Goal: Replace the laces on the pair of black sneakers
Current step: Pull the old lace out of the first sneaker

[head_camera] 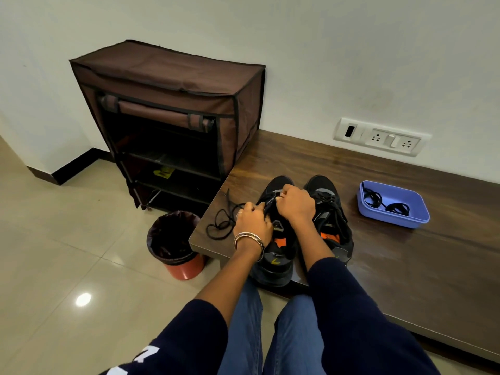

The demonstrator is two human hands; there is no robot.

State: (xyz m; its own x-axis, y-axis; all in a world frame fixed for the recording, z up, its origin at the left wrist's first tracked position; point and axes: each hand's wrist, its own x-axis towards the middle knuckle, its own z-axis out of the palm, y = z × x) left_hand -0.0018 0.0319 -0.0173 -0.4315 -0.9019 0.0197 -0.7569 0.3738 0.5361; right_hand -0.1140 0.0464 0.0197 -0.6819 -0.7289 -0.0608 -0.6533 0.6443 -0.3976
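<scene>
Left sneaker (273, 239) on worktop (405, 253): left hand (253, 221) and right hand (295, 203) fingers curled, apparently gripping its tongue; loose lace (223, 219) beside.

Before me a low dark wood table (378, 190) runs along a white wall (324, 50) with a socket plate (381, 137), a brown fabric shoe rack (173, 109) and lined red bin (176, 242) standing on glossy beige floor tiles (67, 253).
</scene>
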